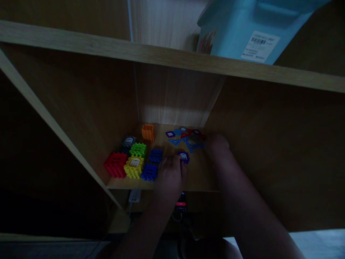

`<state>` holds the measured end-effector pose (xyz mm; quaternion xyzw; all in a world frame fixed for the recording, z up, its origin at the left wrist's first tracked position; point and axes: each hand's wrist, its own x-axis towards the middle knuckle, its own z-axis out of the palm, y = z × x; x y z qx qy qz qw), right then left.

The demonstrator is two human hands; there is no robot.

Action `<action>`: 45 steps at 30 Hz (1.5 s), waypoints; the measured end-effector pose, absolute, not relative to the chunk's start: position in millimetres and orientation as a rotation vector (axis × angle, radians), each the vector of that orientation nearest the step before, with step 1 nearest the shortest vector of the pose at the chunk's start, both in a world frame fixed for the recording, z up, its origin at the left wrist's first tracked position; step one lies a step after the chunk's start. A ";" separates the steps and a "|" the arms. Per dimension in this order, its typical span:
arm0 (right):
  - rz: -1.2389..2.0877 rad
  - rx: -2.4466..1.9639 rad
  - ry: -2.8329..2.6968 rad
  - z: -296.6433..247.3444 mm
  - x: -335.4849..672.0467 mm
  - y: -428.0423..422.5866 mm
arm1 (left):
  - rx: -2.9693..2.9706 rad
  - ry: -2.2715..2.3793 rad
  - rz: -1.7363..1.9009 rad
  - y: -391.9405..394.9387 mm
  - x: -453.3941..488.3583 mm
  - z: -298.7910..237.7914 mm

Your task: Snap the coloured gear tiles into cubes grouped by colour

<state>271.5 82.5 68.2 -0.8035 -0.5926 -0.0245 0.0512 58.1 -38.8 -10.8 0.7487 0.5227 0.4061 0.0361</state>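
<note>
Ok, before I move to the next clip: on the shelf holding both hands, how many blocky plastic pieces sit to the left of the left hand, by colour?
Red block: 1
Yellow block: 1
Green block: 1
Orange block: 1
Dark block: 1
Blue blocks: 2
Total: 7

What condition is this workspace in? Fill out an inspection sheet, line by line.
Surface: wooden shelf, dimly lit.
Handled things: plastic blocks in red, yellow, green, blue, orange and a dark shade, toward the left; loose flat pieces toward the back right.
Clutter: white object and black device below the shelf.
Hands: left hand at a purple window piece; right hand beside the flat pieces; both grips unclear.
Cables: thin cables below the shelf.
Surroundings: light-blue bin on the upper shelf.
</note>
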 end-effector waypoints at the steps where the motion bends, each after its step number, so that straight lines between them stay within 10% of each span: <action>1: -0.076 -2.451 -1.767 68.0 271.0 73.2 | 2.292 1.604 1.248 -39.0 58.2 -10.2; 11: 0.404 -1.257 -1.902 39.8 233.8 -19.5 | 2.303 1.560 1.371 -40.6 56.2 -13.1; 45: 1.120 -0.869 -1.492 15.4 242.0 -28.5 | 2.404 1.398 1.657 -48.6 47.1 -17.2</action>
